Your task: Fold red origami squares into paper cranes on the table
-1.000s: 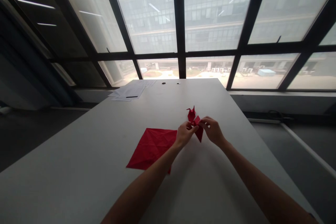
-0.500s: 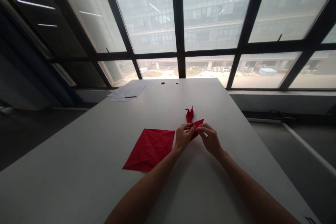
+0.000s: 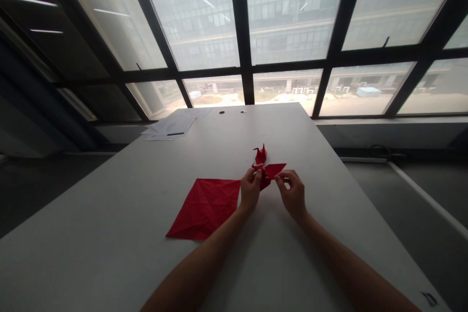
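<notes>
Between my hands is a red folded paper crane (image 3: 275, 170), one pointed flap spread to the right. My left hand (image 3: 251, 188) pinches its left side, fingers closed over the paper. With thumb and forefinger together, my right hand (image 3: 292, 190) grips the lower edge of the right flap. Just beyond stands a second, smaller-looking red origami crane (image 3: 261, 155) on the table. To the left of my left hand lies a creased red paper sheet (image 3: 206, 208), flat, one corner close to my wrist. My left forearm covers part of the sheet's lower edge.
The white table (image 3: 120, 204) stretches toward a wall of windows (image 3: 285, 14). White papers (image 3: 171, 124) with a dark strip on them lie at its far left. A small round hole (image 3: 222, 112) shows near the far edge. A dark mark (image 3: 429, 298) sits at the lower right.
My right hand has drawn slightly away from the left, and the red flap is spread wider to the right. The whole view has shifted a little.
</notes>
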